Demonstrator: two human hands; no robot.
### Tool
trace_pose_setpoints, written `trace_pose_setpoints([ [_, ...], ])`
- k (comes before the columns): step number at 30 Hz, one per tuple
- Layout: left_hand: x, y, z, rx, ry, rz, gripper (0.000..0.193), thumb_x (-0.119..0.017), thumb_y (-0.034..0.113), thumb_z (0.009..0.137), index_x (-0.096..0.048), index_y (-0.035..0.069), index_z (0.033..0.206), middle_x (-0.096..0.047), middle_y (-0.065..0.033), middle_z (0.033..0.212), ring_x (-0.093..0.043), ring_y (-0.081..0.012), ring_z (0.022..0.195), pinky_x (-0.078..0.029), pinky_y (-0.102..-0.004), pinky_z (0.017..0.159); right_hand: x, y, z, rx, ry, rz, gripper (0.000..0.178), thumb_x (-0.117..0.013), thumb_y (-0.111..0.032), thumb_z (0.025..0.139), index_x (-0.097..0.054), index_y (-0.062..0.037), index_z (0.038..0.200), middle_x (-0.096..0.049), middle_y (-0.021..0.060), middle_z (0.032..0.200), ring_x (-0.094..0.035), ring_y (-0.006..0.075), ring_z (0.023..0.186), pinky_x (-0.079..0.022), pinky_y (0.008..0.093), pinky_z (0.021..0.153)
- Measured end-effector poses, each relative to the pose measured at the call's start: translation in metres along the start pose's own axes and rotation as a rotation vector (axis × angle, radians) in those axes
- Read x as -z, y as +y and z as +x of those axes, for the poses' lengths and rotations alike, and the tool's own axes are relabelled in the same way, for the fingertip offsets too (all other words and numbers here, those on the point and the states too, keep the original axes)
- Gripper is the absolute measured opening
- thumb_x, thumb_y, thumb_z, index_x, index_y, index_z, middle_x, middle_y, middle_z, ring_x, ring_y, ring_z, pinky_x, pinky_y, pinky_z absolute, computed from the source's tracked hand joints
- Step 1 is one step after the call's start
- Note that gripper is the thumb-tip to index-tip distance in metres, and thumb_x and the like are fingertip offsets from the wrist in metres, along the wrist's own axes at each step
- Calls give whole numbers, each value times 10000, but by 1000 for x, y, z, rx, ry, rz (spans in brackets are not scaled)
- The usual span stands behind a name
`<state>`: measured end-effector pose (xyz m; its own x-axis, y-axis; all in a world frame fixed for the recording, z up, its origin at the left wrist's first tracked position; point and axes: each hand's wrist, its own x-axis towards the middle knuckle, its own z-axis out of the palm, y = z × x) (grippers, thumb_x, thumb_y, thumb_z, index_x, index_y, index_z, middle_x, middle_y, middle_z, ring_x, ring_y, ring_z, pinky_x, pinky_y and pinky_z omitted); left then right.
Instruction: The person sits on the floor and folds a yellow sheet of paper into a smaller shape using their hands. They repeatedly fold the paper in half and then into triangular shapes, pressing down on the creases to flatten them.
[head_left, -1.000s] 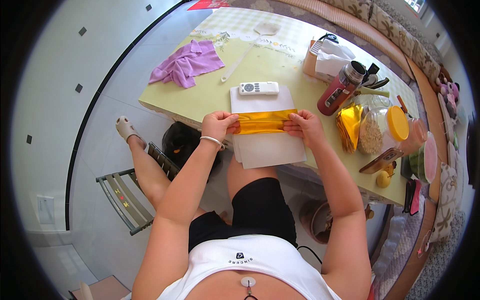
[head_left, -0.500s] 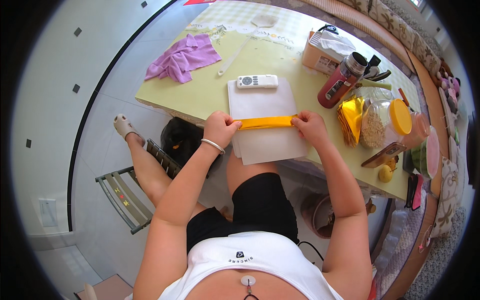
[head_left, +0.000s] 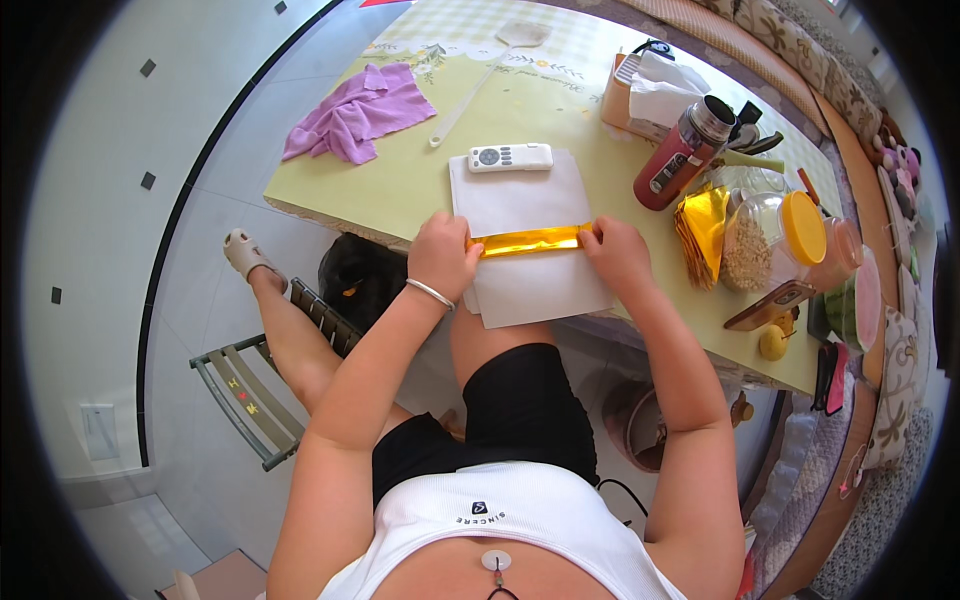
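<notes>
At frame centre, left hand [head_left: 441,260] and right hand [head_left: 617,257] pinch opposite ends of gold foil [head_left: 530,241], now narrowed to a strip: folding appears advanced.

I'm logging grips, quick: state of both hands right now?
Left hand: closed, holding the left end of the shiny gold foil strip.
Right hand: closed, holding the strip's right end.

We hold a shiny gold strip [head_left: 530,242], long, narrow and nearly straight, gripped at one end by our left hand [head_left: 443,255], at the other by our right hand [head_left: 616,252], crossing over white paper [head_left: 543,295].
</notes>
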<state>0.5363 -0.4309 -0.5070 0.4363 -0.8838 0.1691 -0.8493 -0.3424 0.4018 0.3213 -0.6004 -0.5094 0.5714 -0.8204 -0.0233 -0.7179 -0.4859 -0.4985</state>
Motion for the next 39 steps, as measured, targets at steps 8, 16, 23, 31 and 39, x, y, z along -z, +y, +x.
trace_pose_setpoints([
  [8,-17,-1,7,-695,84,385,346,-567,201,933,-681,187,1260,-609,-12,1417,-544,-254,1329,-342,-535,1142,-23,-18,-17,727,246,-477,604,-636,-317,939,-486,-22,1444,-475,161,1521,-412,298,1439,-307,450,1189],
  [16,-20,-25,-31,-570,-15,308,544,-530,105,903,-502,-1,1435,-475,-169,1536,-457,-309,1424,-315,-554,1176,-14,14,-35,601,-20,-291,640,-561,-353,996,-411,-9,1515,-375,146,1604,-326,268,1502,-268,410,1226],
  [23,-13,-4,-30,-470,175,289,451,-678,223,775,-689,-27,1150,-611,-226,1269,-494,-374,1325,-360,-550,1112,3,18,-16,739,32,-473,442,-546,-126,918,-585,20,1334,-571,160,1427,-537,285,1326,-429,472,1110],
  [31,-24,52,21,-566,82,336,110,-694,193,713,-654,93,689,-583,-78,770,-579,-262,800,-442,-409,721,0,9,11,892,37,-617,294,-576,-112,873,-685,-8,1124,-703,162,1064,-673,298,1001,-457,507,1066],
  [39,-7,63,36,-473,-140,353,76,-656,153,747,-664,122,679,-644,-56,668,-656,-256,691,-480,-393,648,16,-9,-2,833,98,-359,110,-610,-112,844,-661,-62,927,-670,120,882,-672,306,856,-493,473,959],
])
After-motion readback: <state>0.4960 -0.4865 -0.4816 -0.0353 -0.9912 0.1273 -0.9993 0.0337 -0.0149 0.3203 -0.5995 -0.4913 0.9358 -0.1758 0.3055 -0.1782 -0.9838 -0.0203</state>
